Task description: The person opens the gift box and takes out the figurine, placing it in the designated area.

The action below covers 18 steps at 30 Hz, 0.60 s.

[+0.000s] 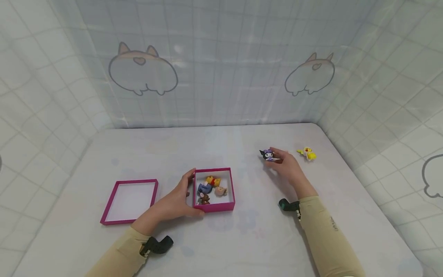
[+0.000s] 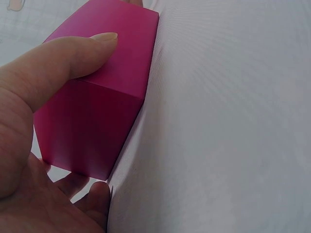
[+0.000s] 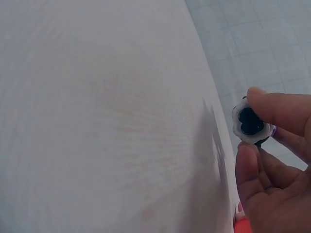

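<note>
In the head view, a pink-rimmed square box [image 1: 215,207] stands with its top uncovered. Inside lie several small figurines, among them a yellow bear in a red shirt [image 1: 213,181], a blue-grey one [image 1: 205,188] and a brown one [image 1: 204,199]. My left hand [image 1: 173,203] grips the box's left side; its thumb [image 2: 92,53] lies on the front wall. To the right, my right hand [image 1: 285,165] pinches a black, white and purple figurine [image 1: 267,154] above the table. The right wrist view shows that figurine's pale scalloped base [image 3: 236,121] between thumb and fingers.
A pink-rimmed white lid [image 1: 154,192] lies left of the box. Another figurine, yellow and white [image 1: 307,153], lies beyond my right hand. Curtain-like sheets with a grid pattern [image 1: 225,77] surround the table [image 1: 242,246] at the back and sides.
</note>
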Motion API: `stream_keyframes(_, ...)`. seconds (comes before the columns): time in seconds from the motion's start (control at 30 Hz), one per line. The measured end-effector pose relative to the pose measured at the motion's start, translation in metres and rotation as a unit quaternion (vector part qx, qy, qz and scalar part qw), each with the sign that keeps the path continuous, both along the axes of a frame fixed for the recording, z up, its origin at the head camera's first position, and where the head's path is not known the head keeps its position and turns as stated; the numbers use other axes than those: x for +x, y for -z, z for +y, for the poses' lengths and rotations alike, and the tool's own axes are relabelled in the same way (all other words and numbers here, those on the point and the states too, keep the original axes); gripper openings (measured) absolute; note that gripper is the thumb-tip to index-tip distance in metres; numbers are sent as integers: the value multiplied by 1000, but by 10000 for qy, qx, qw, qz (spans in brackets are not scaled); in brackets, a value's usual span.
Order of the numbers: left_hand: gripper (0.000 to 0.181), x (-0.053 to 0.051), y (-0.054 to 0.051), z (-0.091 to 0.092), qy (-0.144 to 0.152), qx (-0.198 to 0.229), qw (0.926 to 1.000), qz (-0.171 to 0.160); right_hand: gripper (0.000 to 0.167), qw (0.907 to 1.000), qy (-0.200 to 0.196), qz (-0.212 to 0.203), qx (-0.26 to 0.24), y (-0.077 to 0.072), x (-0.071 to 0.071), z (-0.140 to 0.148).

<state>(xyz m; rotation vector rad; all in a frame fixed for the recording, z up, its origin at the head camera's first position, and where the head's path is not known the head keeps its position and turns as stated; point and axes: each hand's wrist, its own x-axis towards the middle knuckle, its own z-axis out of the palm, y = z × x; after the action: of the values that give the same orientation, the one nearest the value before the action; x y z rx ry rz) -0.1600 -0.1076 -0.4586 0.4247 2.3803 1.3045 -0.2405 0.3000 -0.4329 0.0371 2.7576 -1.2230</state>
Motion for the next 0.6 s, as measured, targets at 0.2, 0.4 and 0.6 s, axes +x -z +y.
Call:
stream_keyframes(0.2, 135, 1, -1, 1, 11, 13, 10000, 1, 69, 9998, -87, -170, 46, 3, 0, 2)
stream_keyframes(0.4, 135, 1, 1, 1, -26, -20, 10000, 5, 68, 9994, -100, -336, 54, 6, -2, 3)
stream_keyframes(0.6, 136, 1, 0, 1, -47, -9, 10000, -4, 71, 9992, -144, -313, 184, 5, -1, 2)
